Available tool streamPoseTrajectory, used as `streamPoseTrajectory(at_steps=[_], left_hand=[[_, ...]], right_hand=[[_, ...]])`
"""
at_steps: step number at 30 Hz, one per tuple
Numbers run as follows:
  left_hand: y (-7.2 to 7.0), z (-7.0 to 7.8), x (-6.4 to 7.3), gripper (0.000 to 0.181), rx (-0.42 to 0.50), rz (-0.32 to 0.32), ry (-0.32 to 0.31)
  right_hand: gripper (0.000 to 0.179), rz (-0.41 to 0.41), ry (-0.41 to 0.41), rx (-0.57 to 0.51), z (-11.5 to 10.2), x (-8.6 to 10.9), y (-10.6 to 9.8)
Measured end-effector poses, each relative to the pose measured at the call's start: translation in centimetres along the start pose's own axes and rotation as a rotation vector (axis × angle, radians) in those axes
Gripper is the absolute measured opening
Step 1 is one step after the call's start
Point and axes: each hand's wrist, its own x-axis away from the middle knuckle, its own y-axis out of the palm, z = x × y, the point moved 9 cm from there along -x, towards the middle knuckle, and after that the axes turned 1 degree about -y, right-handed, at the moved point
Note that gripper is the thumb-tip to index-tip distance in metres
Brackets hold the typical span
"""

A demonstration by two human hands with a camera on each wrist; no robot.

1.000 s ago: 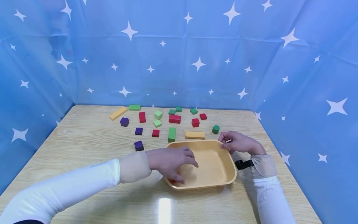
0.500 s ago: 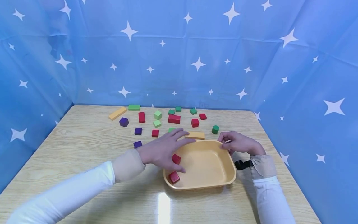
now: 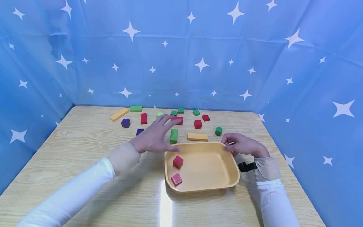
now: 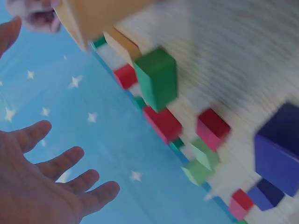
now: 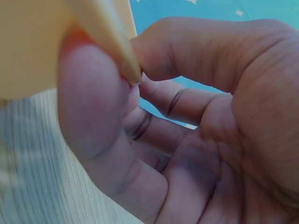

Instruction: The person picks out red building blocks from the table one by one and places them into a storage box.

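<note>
In the head view my left hand (image 3: 153,135) hovers above the blocks beyond the far left corner of a yellow plastic tray (image 3: 210,167). Its fingers are spread and nothing is in its grasp, as the left wrist view also shows. Two red blocks lie inside the tray near its left wall, one a red cube (image 3: 178,161). My right hand (image 3: 245,145) pinches the tray's far right corner; in the right wrist view its thumb and finger hold the rim (image 5: 110,39). The green block (image 3: 174,136) stands close to my left hand. Part of the purple block (image 3: 140,131) is hidden by that hand.
Beyond the tray are a yellow bar (image 3: 197,136), a green cylinder (image 3: 218,131) and a red cube (image 3: 198,124). Farther left lie another yellow bar (image 3: 119,114) and a purple block (image 3: 126,123). A blue star-patterned curtain (image 3: 170,56) borders the table's back and sides.
My left hand has left the tray's inside and moved up and away over the blocks, fingers spreading. Two red blocks now show in the tray. The right hand has stayed at the rim.
</note>
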Motion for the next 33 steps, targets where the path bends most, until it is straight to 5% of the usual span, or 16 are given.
streamPoseTrajectory(at_steps=[5,18,33], left_hand=[[-0.2,-3.3,-0.4,0.110,0.043,0.026,-0.103],[-0.4,-9.9,-0.8,0.110,0.042,0.061,-0.210],[0.3,-16.3,-1.9,0.107,0.047,0.006,-0.359]], right_hand=[[0.018,0.004,0.008,0.004,0.3,-0.1,0.0],[0.019,0.005,0.014,0.002,0.0,0.2,0.1],[0.016,0.015,0.030,0.009,0.4,-0.2,-0.1]])
